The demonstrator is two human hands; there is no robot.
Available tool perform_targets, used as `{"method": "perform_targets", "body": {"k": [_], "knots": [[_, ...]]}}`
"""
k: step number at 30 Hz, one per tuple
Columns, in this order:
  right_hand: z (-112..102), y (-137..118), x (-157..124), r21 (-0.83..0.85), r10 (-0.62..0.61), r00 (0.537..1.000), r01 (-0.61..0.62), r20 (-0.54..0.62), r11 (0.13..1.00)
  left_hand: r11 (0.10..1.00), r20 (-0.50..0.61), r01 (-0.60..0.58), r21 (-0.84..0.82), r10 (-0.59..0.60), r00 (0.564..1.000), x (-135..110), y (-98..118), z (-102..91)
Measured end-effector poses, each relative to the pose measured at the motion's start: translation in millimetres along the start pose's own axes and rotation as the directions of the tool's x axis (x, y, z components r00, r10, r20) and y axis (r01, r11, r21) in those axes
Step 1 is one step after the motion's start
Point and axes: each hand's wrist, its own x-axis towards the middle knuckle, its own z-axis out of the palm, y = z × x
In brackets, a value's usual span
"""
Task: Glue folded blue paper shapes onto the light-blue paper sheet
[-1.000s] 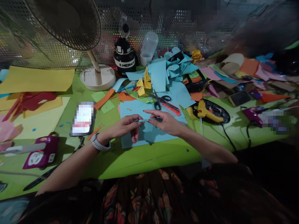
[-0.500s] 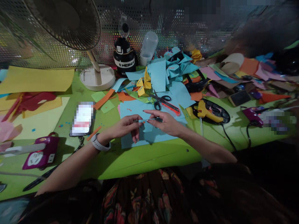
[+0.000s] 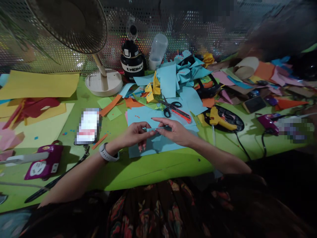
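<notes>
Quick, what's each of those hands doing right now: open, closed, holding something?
Left hand: closed, pinching a small blue paper piece.
Right hand: closed, pinching apparently the same piece.

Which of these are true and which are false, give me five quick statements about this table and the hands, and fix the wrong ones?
1. The left hand and right hand both hold a small blue strip. True.
2. The scissors are in the right hand. False: they lie on the blue sheets.
3. A pale watch strap is on the left wrist. True.
4. The fan stands right of the black bottle. False: it stands left.
5. The glue gun is yellow. True.
</notes>
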Motion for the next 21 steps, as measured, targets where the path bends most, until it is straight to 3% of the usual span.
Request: {"method": "perform_targets", "body": {"k": [10,21], "knots": [[2.8,-0.9,-3.2,0.049,-0.026,0.998,0.023,0.059,0.999,0.999,-0.111,-0.025,0.033,0.029,0.993,0.6,-0.5,-2.4],[-7.2,2.2,-0.3,-0.009,-0.033,0.999,0.033,-0.019,0.999,0.987,-0.181,-0.065,0.146,0.091,0.979,-0.9,3.5,-5.3]]}}
